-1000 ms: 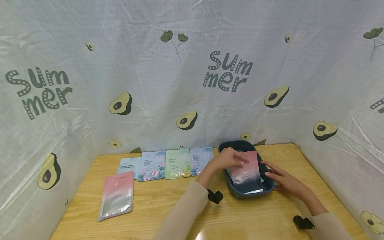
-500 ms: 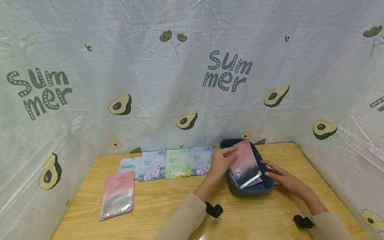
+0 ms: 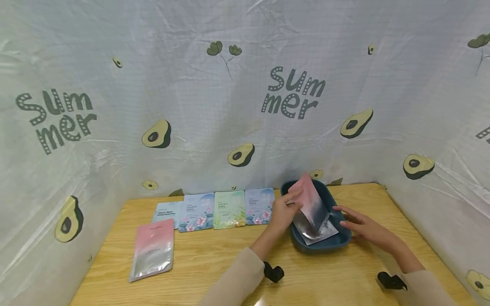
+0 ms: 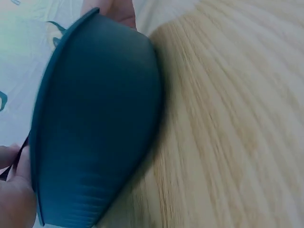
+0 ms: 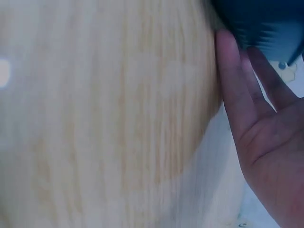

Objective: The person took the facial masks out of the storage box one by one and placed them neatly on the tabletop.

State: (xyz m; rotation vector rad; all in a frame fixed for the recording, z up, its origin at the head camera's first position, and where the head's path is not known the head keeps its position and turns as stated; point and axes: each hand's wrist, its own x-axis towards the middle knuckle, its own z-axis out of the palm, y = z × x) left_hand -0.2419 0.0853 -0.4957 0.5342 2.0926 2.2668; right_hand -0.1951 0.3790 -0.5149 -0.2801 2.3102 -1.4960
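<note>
A dark blue plastic basin stands at the back right of the table. My left hand pinches the left edge of a pink-to-silver sheet mask packet, which tilts up out of the basin. Beneath it a silver packet lies inside; what else is in there is hidden. My right hand touches the basin's right side with fingers extended, also seen in the right wrist view, where the hand rests against the basin wall. In the left wrist view the basin's outer wall fills the left half.
Left of the basin, a row of blue and green packets lies along the back edge: a blue floral one, a green one, another blue one and a light blue one. A pink-silver packet lies in front. A printed curtain hangs behind.
My left hand has lifted the pink packet and tilted it upward, exposing the silver packet beneath. My right hand has stayed at the basin's side.
</note>
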